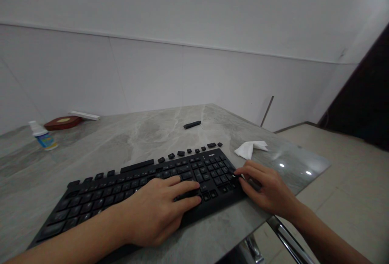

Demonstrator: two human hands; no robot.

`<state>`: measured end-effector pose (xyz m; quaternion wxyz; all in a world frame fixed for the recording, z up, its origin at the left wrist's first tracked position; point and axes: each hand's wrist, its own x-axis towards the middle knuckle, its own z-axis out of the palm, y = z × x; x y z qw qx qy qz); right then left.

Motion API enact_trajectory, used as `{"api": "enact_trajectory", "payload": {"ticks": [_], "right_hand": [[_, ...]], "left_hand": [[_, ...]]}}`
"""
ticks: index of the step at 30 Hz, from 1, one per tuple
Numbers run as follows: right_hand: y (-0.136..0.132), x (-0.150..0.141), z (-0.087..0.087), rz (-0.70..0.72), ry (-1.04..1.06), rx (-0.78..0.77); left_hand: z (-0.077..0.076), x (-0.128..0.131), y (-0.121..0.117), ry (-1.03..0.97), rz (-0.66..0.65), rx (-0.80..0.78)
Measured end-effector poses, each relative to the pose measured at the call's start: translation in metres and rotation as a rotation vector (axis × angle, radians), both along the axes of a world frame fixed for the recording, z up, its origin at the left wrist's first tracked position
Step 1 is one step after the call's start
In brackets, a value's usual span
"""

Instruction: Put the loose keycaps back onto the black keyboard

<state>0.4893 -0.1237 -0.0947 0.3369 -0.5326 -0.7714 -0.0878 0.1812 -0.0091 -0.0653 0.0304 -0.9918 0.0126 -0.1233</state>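
A black keyboard [209,175] lies slantwise on the marbled table. Several sockets in its bottom row, near the right end, show no caps. My left hand [161,209] rests across the keys right of the middle, fingers stretched out and apart. At the right edge of the number pad, my right hand [261,185] pinches a small black keycap [235,174] between thumb and fingertips; the fingers partly cover it. Loose keycaps [181,153] of several sizes stand in a row along the keyboard's back edge, among them a long space bar [137,166].
Behind the keyboard lies a short black tool [192,124]. A crumpled white tissue [251,149] is near my right hand. At the far left are a spray bottle [44,136], a reddish-brown object [63,123] and a white strip [85,115]. The table edge [313,179] drops off at right.
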Motion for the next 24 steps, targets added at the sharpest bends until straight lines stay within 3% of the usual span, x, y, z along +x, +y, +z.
{"api": "enact_trajectory", "payload": {"ticks": [7,15,21,24], "right_hand": [[0.002,-0.001,0.002,0.005,0.018,-0.061],[0.002,0.000,0.000,-0.044,0.094,0.011],[0.004,0.008,0.001,-0.080,0.387,-0.239],[0.005,0.009,0.002,-0.092,0.414,-0.323]], "left_hand": [[0.000,0.000,0.001,-0.020,-0.007,-0.003],[0.000,0.001,0.000,-0.027,-0.010,0.004],[0.001,0.000,0.000,0.005,-0.005,0.000],[0.000,-0.001,0.000,0.017,-0.003,-0.004]]}}
